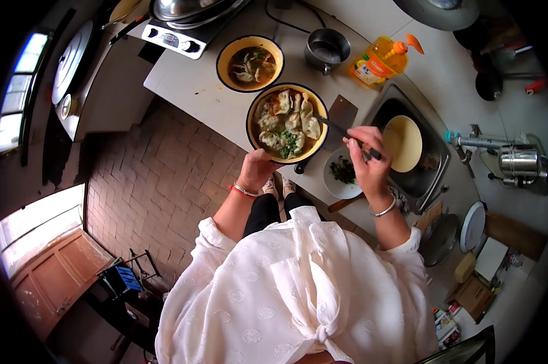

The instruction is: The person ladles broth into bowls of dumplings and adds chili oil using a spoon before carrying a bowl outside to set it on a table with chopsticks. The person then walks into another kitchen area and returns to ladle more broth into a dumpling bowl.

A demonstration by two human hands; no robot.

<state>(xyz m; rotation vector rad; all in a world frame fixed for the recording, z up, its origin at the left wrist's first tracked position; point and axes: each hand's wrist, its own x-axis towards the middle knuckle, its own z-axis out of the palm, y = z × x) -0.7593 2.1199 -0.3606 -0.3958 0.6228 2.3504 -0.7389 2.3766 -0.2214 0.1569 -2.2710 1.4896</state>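
Note:
My left hand [255, 170] grips the near rim of a yellow bowl [250, 130] with a dark edge. Dumplings [293, 121] in reddish broth fill it, with chopped greens [289, 143] on top near my hand. In my right hand [368, 155] is a dark-handled utensil [337, 128]; its far end reaches into the bowl's right side among the dumplings. Just beyond stands a second yellow bowl [223, 65] holding dumplings and broth. A white bowl [334, 183] of chopped greens sits beside and partly behind my right hand.
A sink [380, 104] holding a pale yellow bowl [402, 144] lies to the right. Behind are a small metal pot [326, 50], an orange soap bottle [377, 60] and a cooker [170, 40]. A cleaver blade [342, 115] lies on the counter [189, 76].

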